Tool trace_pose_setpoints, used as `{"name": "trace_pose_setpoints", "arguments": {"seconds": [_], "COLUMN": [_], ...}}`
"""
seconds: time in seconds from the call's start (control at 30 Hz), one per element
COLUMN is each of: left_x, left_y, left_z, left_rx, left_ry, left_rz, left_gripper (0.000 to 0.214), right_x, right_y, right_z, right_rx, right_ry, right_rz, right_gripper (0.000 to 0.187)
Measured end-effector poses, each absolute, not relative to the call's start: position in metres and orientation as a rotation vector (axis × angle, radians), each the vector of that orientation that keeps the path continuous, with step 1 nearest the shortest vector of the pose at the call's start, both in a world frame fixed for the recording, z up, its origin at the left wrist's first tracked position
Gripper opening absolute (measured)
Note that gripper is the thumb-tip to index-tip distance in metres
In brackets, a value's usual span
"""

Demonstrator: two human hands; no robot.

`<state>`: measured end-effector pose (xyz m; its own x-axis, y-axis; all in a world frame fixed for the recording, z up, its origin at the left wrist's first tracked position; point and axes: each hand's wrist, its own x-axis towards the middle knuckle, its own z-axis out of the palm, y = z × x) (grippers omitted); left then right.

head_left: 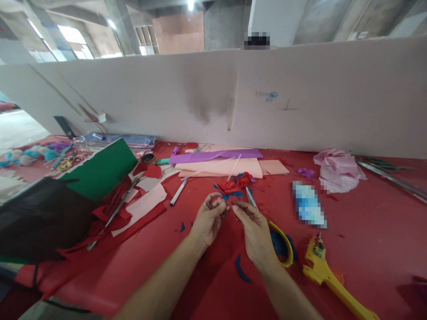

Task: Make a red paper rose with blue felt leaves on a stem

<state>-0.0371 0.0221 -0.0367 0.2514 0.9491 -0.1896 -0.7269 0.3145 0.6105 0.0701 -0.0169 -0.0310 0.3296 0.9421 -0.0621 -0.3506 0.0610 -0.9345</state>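
Note:
My left hand (210,218) and my right hand (255,229) meet over the red table (367,231), fingertips pinched together on a small blue paper scrap (232,195). Just beyond the fingers lie small red paper flowers (243,180) and thin clear sticks (233,168). Yellow-handled scissors (282,240) lie right of my right hand, blades pointing away. Blue paper offcuts (240,270) lie near my wrists.
Pink and purple paper sheets (220,162) lie at the back. Green and black sheets (100,171) and red scraps sit to the left with a white pen (178,193). A yellow glue gun (330,278) is at the right, crumpled pink tissue (338,171) farther back. A grey partition (233,98) closes off the table.

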Motion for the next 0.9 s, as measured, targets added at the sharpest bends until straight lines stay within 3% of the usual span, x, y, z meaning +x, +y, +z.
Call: {"name": "trace_pose_setpoints", "arguments": {"seconds": [0.33,0.9], "left_x": [-0.037,-0.037], "left_y": [0.02,0.02], "left_z": [-0.038,-0.035], "left_rx": [0.446,0.721], "left_ry": [0.51,0.522], "left_rz": [1.074,1.079], "left_gripper": [0.028,0.033], "right_x": [0.07,0.077], "right_y": [-0.016,-0.018], "right_z": [-0.026,-0.019], "right_rx": [-1.012,-0.989], "right_ry": [-0.671,-0.888], "right_rz": [1.169,1.115], "right_gripper": [0.018,0.029]}}
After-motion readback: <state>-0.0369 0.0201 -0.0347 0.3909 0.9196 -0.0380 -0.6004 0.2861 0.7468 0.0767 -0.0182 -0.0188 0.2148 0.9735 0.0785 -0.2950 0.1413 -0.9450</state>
